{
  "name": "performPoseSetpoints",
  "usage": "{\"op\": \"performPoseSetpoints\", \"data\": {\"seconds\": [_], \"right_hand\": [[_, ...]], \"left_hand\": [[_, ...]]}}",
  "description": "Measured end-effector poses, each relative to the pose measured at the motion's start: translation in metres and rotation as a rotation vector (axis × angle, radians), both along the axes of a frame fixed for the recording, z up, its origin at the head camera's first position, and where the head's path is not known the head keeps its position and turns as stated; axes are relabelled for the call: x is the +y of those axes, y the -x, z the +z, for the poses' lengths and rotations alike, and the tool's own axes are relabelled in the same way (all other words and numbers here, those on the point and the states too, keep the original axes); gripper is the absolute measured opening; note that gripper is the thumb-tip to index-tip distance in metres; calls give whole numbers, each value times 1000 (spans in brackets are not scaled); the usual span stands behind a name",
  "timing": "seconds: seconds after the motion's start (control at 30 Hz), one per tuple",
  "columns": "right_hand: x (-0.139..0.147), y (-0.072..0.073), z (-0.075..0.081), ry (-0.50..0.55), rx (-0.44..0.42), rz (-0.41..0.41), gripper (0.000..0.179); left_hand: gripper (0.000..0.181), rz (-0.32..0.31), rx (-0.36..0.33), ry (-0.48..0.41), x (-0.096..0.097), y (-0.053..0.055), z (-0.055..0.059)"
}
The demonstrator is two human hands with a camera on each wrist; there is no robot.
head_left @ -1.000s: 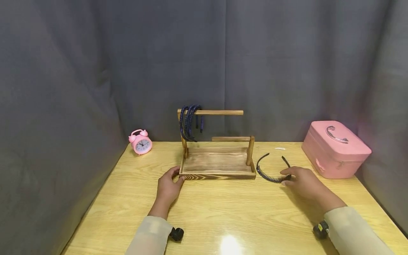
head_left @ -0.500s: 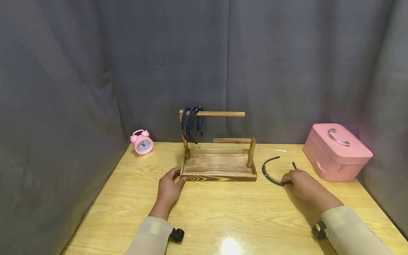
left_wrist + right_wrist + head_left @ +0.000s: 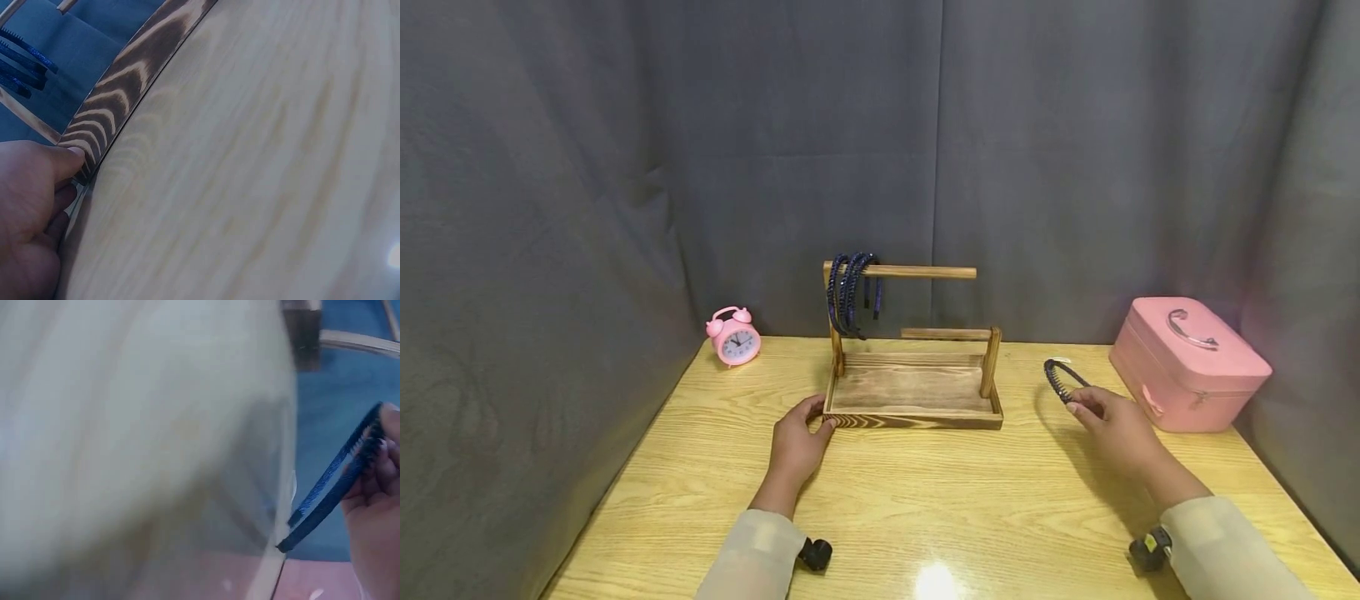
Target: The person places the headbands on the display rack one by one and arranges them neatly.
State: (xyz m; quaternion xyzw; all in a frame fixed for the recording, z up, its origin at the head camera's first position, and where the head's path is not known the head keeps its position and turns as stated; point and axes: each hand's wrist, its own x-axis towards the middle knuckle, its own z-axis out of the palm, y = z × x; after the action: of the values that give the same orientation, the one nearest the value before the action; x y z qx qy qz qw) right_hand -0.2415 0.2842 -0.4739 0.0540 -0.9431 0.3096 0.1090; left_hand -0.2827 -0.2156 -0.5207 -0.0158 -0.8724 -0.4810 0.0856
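A wooden stand [image 3: 917, 421] with a tray base and two side bars sits in the middle of the table. Several dark blue headbands [image 3: 850, 292] hang at the left end of its upper bar. My left hand [image 3: 797, 450] grips the tray's front left corner, its thumb on the front face, as the left wrist view shows at the corner [image 3: 84, 140]. To the right of the stand, my right hand [image 3: 1112, 429] pinches a toothed dark headband [image 3: 1055, 379] by its middle, raised off the table. In the right wrist view the headband's [image 3: 331, 487] two ends point away from the fingers.
A pink alarm clock [image 3: 735, 340] stands at the back left. At the right is a pink case [image 3: 1187, 367] with a silver handle, close to my right hand. A small white piece [image 3: 1060, 360] lies near the table's back edge. Grey curtains surround the table.
My right hand has taken hold of the headband, lifted it off the table and turned it so its ends point away. My left hand stays at the stand's corner.
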Motion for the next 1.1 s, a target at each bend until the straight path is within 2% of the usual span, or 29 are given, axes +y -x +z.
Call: {"op": "performPoseSetpoints", "data": {"seconds": [0.13,0.27,0.4,0.47,0.63,0.73,0.83,0.9,1.1], "right_hand": [[-8,3,17,173,1,-58,46],[-20,12,34,429,-35,-93,52],[-37,24,57,751,-22,-54,38],[-48,30,71,866,7,-33,29],[-81,44,106,982,111,-58,17],[-102,54,121,1140,163,-36,10],[-121,64,131,1277,185,8,11],[-132,69,135,1329,194,19,13],[-168,82,144,1373,223,38,15]], "left_hand": [[50,5,-3,4,-2,1,-1],[50,13,-3,17,-4,1,-2],[49,18,9,21,-6,2,-5],[48,18,12,17,-7,2,-7],[47,19,22,15,-8,3,-11],[46,21,37,18,-8,4,-12],[46,19,42,16,-7,4,-11],[46,14,43,14,-6,4,-10],[47,13,51,11,-4,5,-7]]}}
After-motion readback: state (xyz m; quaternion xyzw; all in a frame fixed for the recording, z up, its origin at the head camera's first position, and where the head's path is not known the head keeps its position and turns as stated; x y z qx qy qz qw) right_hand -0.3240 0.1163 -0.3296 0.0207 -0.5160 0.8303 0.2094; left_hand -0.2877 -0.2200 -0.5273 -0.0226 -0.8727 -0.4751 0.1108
